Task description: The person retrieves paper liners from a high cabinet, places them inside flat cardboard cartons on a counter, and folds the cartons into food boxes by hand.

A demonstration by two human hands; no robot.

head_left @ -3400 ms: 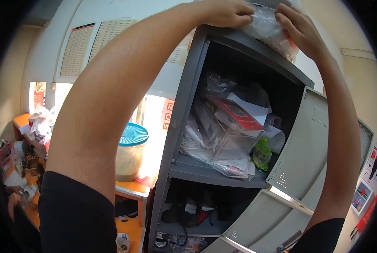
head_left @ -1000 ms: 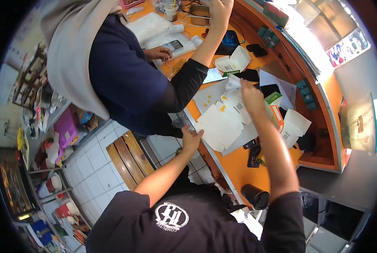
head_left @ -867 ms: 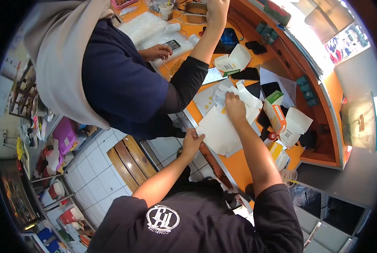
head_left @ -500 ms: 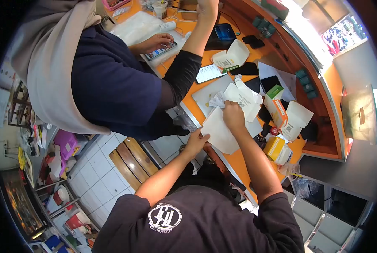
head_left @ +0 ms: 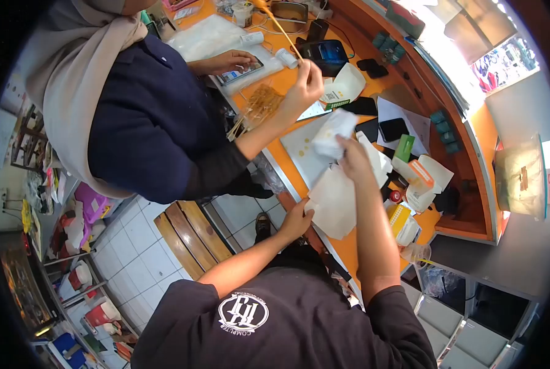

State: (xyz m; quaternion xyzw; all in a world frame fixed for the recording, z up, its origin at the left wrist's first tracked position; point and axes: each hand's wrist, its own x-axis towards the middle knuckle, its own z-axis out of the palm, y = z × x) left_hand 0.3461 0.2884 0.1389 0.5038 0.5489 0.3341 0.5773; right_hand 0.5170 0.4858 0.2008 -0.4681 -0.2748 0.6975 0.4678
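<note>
My left hand (head_left: 296, 221) is closed on the near left edge of an opened white paper food box (head_left: 333, 206), which lies at the front edge of the orange desk. Over the far side of that box, my right hand (head_left: 353, 161) grips a white crumpled tissue (head_left: 334, 132), both blurred by motion. Beneath the tissue is a grey laptop lid (head_left: 302, 144) with small yellowish spots. A further opened white carton (head_left: 376, 157) lies partly hidden behind my right hand.
At left, a co-worker's hand (head_left: 307, 86) holds up a skewer (head_left: 281, 31); their other hand (head_left: 228, 61) is at a phone. A plastic bag of skewers (head_left: 259, 104) lies by their forearm. Phones, an orange-and-white carton (head_left: 419, 175) and a yellow box (head_left: 399, 218) crowd the right side.
My right hand has lifted the white tissue up and away from the box. The box and my left hand shifted slightly. The co-worker's raised arm came down, showing the skewer and the bag.
</note>
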